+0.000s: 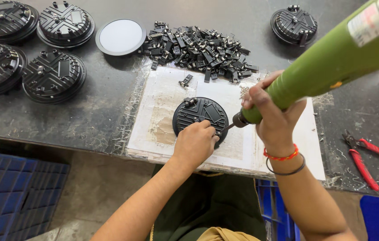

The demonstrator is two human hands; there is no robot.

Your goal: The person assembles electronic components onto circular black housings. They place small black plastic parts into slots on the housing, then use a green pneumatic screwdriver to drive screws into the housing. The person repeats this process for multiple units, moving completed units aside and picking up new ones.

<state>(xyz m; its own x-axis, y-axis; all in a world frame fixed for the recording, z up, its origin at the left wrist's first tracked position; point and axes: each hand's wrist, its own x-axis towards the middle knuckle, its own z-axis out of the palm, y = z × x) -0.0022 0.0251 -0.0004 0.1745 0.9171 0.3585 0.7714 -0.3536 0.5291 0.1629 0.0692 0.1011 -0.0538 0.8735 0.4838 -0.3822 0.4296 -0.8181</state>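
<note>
Your left hand [194,142] is pressing down, fingers curled, on the round black ribbed metal housing [199,115] lying on the white board [238,147] on the worktop [86,111]. Your right hand [273,117] is gripping the green cylindrical electric screwdriver [328,62], its tip touching the housing's edge.

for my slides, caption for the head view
Left hand steadies a black round housing while right hand drives a green electric screwdriver.

A round housing [199,115] lies on a board [162,111] at the table's [86,111] near edge. Behind it sits a heap of clips [198,49]; stacked housings [28,49] lie far left, pliers [368,158] right.
</note>
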